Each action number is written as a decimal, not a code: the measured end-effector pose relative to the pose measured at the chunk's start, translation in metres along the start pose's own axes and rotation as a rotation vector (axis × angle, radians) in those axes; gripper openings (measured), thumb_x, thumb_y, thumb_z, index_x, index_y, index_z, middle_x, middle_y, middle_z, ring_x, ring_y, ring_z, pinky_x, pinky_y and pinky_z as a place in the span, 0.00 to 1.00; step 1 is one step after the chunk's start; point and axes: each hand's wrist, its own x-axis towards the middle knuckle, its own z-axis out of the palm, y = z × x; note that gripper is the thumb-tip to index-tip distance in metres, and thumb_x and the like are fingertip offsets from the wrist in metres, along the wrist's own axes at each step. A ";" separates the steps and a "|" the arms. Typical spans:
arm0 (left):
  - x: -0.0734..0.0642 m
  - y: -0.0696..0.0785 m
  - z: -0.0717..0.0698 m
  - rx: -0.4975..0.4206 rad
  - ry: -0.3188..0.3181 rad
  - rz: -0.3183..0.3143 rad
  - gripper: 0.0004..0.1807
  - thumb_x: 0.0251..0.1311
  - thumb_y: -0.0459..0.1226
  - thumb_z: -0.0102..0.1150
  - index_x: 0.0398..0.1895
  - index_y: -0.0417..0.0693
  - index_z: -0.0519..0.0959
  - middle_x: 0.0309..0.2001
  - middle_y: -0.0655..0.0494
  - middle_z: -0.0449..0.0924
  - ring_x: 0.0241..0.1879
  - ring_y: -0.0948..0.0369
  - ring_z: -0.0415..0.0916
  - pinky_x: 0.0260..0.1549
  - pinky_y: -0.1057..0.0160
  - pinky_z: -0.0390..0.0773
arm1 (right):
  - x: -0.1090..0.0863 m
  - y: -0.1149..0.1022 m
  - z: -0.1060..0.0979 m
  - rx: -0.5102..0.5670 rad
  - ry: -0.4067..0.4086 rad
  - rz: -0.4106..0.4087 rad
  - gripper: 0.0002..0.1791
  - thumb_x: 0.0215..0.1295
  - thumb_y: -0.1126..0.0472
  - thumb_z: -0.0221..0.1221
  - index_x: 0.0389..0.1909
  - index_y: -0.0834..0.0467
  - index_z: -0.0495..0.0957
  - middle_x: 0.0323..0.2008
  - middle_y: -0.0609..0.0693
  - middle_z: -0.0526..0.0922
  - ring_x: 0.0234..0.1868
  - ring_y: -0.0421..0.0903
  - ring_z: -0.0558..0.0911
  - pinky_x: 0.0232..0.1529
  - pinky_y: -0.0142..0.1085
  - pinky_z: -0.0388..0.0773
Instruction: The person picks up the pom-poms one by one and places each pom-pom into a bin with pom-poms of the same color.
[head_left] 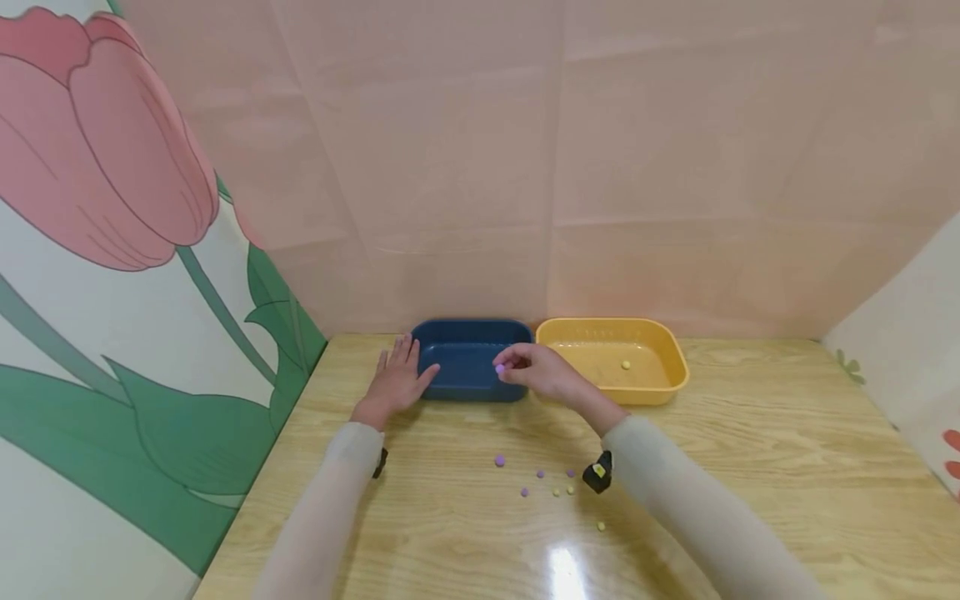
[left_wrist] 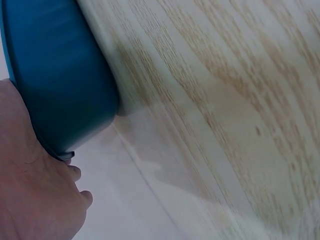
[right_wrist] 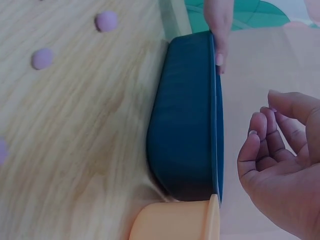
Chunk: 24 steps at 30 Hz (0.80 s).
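My right hand point(head_left: 546, 373) pinches a small purple ball point(head_left: 500, 368) between thumb and fingertips, above the right part of the blue basin point(head_left: 471, 392). In the right wrist view the same hand point(right_wrist: 285, 155) has its fingers curled, and the ball is mostly hidden. On the basin's left rim rests my left hand point(head_left: 393, 382), its fingers spread and fairly straight. The left wrist view shows this hand point(left_wrist: 40, 195) against the outer wall of the blue basin point(left_wrist: 60, 75). Beside the blue basin stands a yellow basin point(head_left: 637, 396) with one small yellow ball point(head_left: 626, 365) inside.
Several purple balls, one of them a larger purple ball point(head_left: 499, 460), lie on the wooden table point(head_left: 765, 450) in front of the basins. Near them are a few yellow balls, the closest being a yellow ball point(head_left: 601, 526). A pink cloth backdrop point(head_left: 465, 167) hangs behind.
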 end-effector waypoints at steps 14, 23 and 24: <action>0.001 -0.001 0.000 -0.014 -0.018 -0.004 0.46 0.77 0.64 0.26 0.82 0.39 0.41 0.82 0.42 0.33 0.81 0.48 0.28 0.76 0.42 0.33 | 0.029 0.004 -0.002 0.018 0.057 0.067 0.13 0.70 0.59 0.65 0.51 0.58 0.84 0.42 0.51 0.83 0.44 0.47 0.79 0.47 0.36 0.77; 0.003 0.000 0.000 0.009 -0.032 -0.012 0.44 0.78 0.62 0.27 0.82 0.40 0.40 0.82 0.44 0.30 0.81 0.48 0.27 0.76 0.42 0.34 | 0.045 0.005 -0.005 0.037 0.057 0.096 0.17 0.72 0.57 0.63 0.57 0.60 0.81 0.46 0.53 0.83 0.46 0.53 0.80 0.49 0.44 0.79; 0.003 0.001 0.000 0.003 -0.028 -0.009 0.44 0.78 0.61 0.28 0.82 0.39 0.41 0.82 0.43 0.30 0.81 0.48 0.27 0.76 0.42 0.34 | 0.046 0.006 -0.006 0.050 0.062 0.103 0.18 0.72 0.57 0.63 0.57 0.61 0.81 0.46 0.54 0.83 0.46 0.55 0.80 0.50 0.47 0.80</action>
